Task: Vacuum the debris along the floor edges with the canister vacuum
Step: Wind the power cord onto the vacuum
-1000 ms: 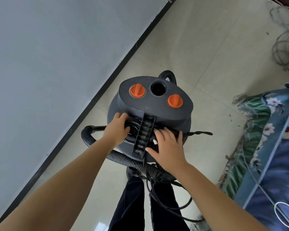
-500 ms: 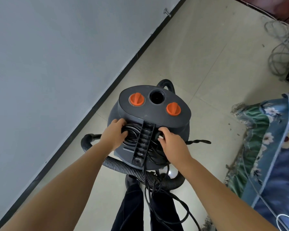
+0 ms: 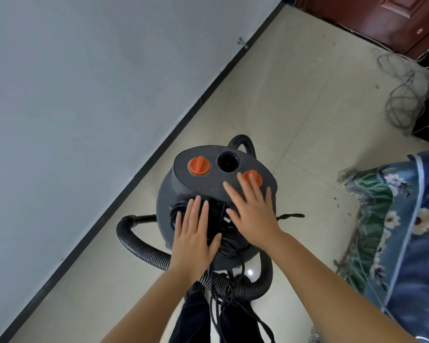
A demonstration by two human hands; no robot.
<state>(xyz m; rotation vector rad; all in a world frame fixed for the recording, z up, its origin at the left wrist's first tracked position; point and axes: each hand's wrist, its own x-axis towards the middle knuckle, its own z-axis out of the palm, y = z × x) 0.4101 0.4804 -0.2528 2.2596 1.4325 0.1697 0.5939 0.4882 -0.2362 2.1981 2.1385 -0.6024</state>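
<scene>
Two flat, open hands, our left hand [image 3: 193,240] and right hand [image 3: 254,214], hover over the round grey plastic canister vacuum [image 3: 216,184], ribbed hose [image 3: 144,248] curling across glossy beige floor tiles [image 3: 282,95].

Bright, even daylight across the room, soft shadows only, a small white glare spot on the glossy floor tiles [image 3: 250,272] below the vacuum, both hands slightly motion-blurred, wide-angle bending of the wall [image 3: 84,95] line and edges, corners softer than the centre
</scene>
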